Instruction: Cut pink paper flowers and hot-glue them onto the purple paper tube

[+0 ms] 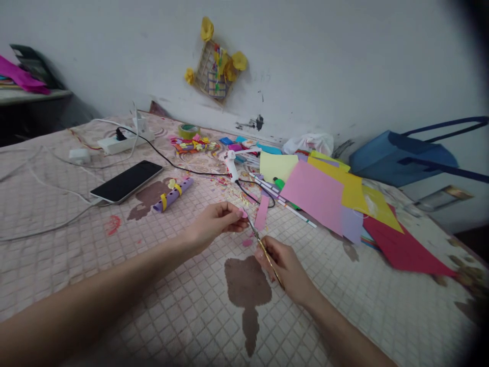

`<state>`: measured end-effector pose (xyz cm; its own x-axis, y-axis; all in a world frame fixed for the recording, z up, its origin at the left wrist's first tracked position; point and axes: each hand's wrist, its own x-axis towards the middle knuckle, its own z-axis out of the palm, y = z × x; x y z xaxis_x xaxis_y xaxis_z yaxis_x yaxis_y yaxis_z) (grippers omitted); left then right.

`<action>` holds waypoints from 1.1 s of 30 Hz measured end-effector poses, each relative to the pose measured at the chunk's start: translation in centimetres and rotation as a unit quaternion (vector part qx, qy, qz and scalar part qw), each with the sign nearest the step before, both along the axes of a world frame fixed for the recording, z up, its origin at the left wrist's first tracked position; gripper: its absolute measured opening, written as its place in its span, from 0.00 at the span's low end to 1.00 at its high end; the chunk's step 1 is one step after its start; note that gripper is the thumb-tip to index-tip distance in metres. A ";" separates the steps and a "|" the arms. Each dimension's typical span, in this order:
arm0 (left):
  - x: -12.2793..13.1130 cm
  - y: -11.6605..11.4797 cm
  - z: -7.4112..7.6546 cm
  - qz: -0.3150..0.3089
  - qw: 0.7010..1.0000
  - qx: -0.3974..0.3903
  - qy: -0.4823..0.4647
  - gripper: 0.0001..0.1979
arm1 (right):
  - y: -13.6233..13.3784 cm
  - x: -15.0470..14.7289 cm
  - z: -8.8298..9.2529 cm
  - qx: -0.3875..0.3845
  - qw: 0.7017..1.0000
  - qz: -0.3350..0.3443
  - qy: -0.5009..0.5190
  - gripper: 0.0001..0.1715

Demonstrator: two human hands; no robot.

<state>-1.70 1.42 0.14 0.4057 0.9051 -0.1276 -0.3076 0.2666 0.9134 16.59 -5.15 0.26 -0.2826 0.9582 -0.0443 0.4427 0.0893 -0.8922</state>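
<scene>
Two hands work above a patterned vinyl counter (95, 300) strewn with paper scraps. At far left, a flat black smartphone (126, 181) lies near a white plastic power strip (126, 141). A purple perforated paper tube (172, 194) with yellow bands lies closer to the hands. The left hand (216, 224) pinches a small pink paper piece (243, 214) between thumb and fingertips, holding it above the counter. Piece judged light, soft and easily creased; best held by an edge, clear of the blades. The right hand (282, 270) is closed around slim gold-toned scissors (263, 250), with the blade tips at the pink piece. A narrow pink paper strip (262, 213) lies just beyond the blades, and a thin black cable (252, 196) runs behind it. Further right, overlapping pink, yellow and red card sheets (405, 250) spread across the counter, apart from the hands and not in their way. A blue fabric tote bag (401, 158) rests against a white wall (305, 66).
</scene>
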 end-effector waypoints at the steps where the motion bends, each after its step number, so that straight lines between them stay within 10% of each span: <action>1: 0.0 0.0 0.0 -0.002 1.000 0.002 0.002 0.09 | 0.0 0.0 0.0 0.001 1.000 0.001 -0.001 0.19; 33: 0.2 -0.4 -0.2 -0.005 0.999 -0.031 -0.033 0.08 | 0.1 0.0 -0.3 -0.025 1.000 0.002 -0.006 0.22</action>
